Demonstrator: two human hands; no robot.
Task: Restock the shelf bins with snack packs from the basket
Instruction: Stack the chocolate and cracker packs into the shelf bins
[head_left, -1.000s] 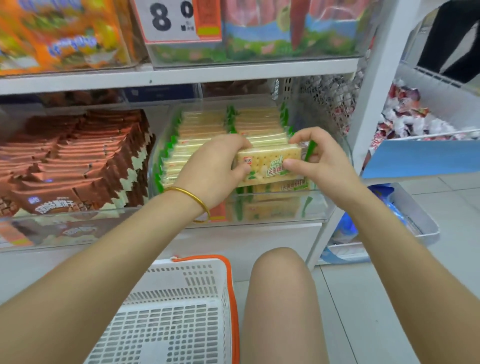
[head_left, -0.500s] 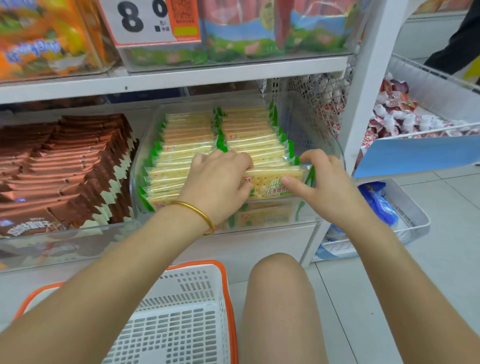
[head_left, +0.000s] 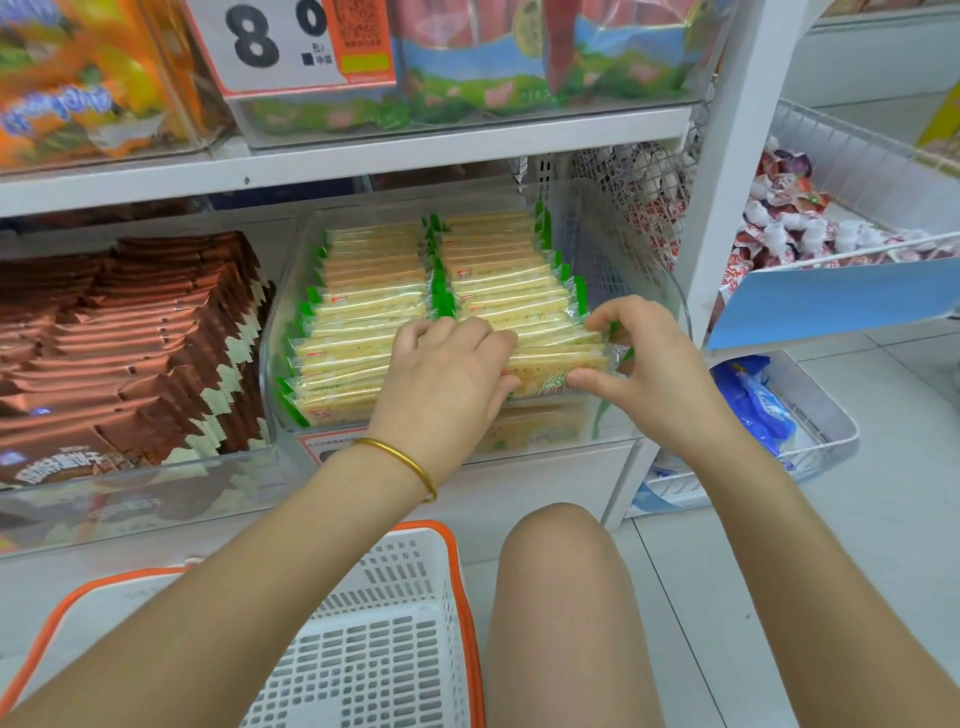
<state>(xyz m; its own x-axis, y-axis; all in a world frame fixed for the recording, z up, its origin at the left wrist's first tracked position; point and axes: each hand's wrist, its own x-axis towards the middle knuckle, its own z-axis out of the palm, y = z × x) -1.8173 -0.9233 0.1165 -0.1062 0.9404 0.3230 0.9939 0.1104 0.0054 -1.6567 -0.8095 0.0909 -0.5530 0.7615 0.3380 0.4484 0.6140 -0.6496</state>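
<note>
A clear shelf bin (head_left: 652, 270) holds two rows of cracker packs (head_left: 363, 312) in clear wrappers with green ends. At the front of the right row, my left hand (head_left: 447, 374) and my right hand (head_left: 644, 358) hold the frontmost cracker pack (head_left: 550, 371) by its two ends, low in the bin against the row behind it. My left hand's fingers curl over its left end; my right hand pinches its right end between thumb and fingers. The white basket (head_left: 374, 639) with an orange rim stands on the floor below, and the part in view shows no packs.
A bin of brown snack packs (head_left: 130, 332) sits to the left. The shelf above carries bagged snacks and a price card (head_left: 280, 41). To the right are a wire bin of red-and-white candies (head_left: 795, 228) and a low tray with blue packs (head_left: 753, 405). My knee (head_left: 561, 571) is beside the basket.
Both hands have lowered the cracker pack from above the right row down into the front of the bin. The view has shifted, showing more of the basket.
</note>
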